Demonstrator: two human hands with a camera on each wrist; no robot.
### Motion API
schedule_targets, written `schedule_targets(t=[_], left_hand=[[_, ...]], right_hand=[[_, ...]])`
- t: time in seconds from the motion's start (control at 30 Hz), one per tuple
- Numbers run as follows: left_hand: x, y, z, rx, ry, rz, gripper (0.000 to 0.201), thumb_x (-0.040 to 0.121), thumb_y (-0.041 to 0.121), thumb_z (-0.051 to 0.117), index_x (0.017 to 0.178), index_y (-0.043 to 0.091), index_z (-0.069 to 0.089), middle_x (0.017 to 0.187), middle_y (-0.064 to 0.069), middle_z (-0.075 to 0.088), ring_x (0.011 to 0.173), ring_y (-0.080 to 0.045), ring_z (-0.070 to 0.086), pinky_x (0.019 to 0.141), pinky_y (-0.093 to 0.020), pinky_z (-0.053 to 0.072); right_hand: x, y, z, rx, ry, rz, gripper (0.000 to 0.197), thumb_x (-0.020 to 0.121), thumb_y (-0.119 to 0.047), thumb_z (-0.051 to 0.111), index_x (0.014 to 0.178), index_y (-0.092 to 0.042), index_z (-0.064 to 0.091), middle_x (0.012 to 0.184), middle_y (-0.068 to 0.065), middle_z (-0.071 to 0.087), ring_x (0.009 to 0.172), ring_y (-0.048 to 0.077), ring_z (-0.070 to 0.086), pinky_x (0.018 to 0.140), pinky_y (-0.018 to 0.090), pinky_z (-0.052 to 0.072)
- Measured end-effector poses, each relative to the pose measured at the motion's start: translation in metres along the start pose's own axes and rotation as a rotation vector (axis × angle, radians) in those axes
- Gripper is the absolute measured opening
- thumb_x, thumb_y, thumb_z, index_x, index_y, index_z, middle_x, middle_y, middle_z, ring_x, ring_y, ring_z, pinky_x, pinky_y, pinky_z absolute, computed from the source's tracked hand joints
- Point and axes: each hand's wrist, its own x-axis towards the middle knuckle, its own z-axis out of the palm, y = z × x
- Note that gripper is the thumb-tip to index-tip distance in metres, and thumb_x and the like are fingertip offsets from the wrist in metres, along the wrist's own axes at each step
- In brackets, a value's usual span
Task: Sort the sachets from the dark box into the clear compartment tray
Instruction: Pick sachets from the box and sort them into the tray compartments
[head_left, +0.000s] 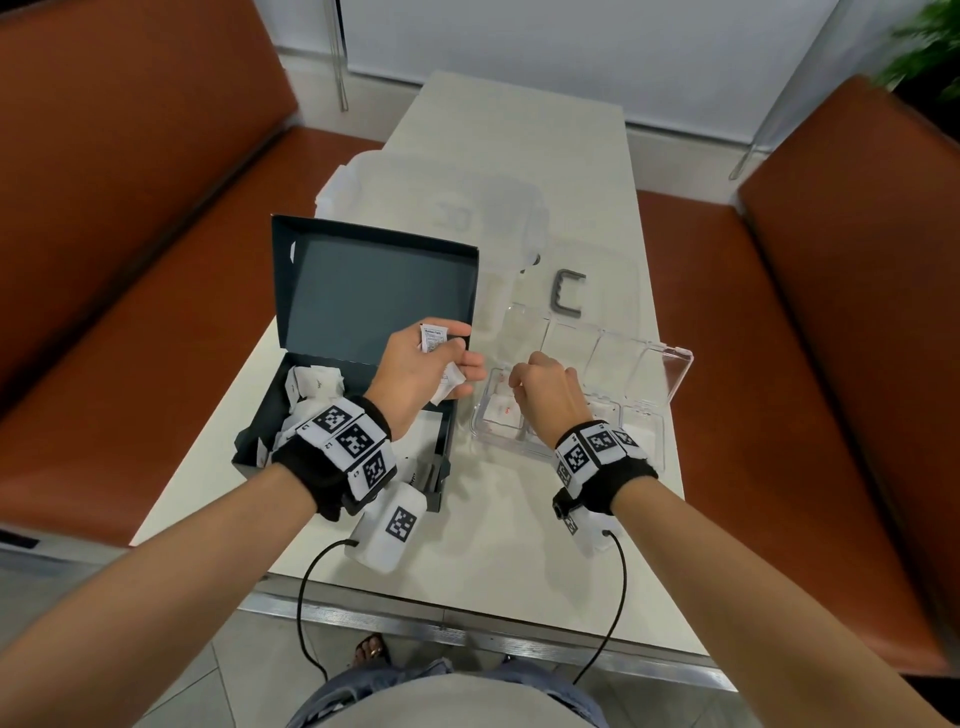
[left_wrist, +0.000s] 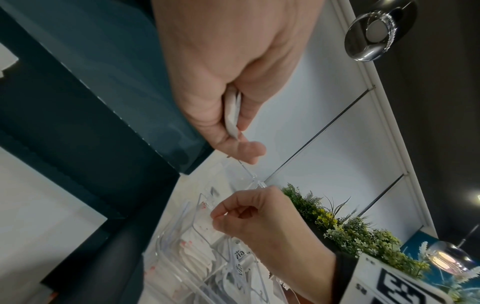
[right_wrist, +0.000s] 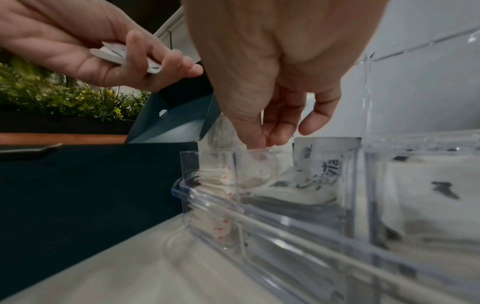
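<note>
The dark box stands open on the left of the table with loose white sachets inside. Above its right edge my left hand holds several white sachets, seen edge-on as a stack of sachets between its thumb and fingers. The clear compartment tray lies to the right, with sachets in its near cells. My right hand hangs over the tray's left cells, fingers pointing down. Its fingertips pinch a white sachet at the rim of a left cell.
A grey C-shaped handle lies beyond the tray, next to a larger clear container. The tray's clear lid stands open on its far side. Orange benches flank the white table. A plant is in the background.
</note>
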Motion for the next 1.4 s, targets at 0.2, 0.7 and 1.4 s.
schedule_targets(t=[0.2, 0.7, 1.4], left_hand=[[0.0, 0.001, 0.001, 0.003, -0.003, 0.003, 0.018, 0.098, 0.005, 0.051, 0.114, 0.003, 0.06, 0.087, -0.017, 0.07, 0.077, -0.026, 0.071, 0.059, -0.028, 0.058], [0.0, -0.003, 0.01, 0.015, -0.029, -0.014, 0.02, 0.098, 0.005, 0.051, 0.116, 0.001, 0.06, 0.087, -0.018, 0.069, 0.068, -0.018, 0.071, 0.055, -0.026, 0.057], [0.001, 0.006, 0.007, -0.155, -0.12, -0.186, 0.038, 0.098, 0.04, 0.051, 0.117, 0.008, 0.061, 0.095, -0.014, 0.075, 0.089, -0.023, 0.073, 0.058, -0.025, 0.057]], right_hand=[[-0.005, 0.01, -0.008, 0.096, 0.074, -0.014, 0.028, 0.094, -0.006, 0.048, 0.115, -0.014, 0.067, 0.104, 0.008, 0.056, 0.094, 0.028, 0.057, 0.086, 0.037, 0.038], [0.0, -0.002, -0.008, -0.247, -0.103, -0.208, 0.039, 0.094, -0.018, 0.053, 0.125, -0.04, 0.058, 0.112, 0.006, 0.042, 0.11, 0.029, 0.037, 0.092, 0.042, 0.027], [-0.006, 0.016, -0.044, 0.282, 0.077, -0.035, 0.025, 0.09, -0.025, 0.06, 0.113, -0.034, 0.065, 0.099, -0.003, 0.046, 0.095, 0.013, 0.047, 0.083, 0.034, 0.028]])
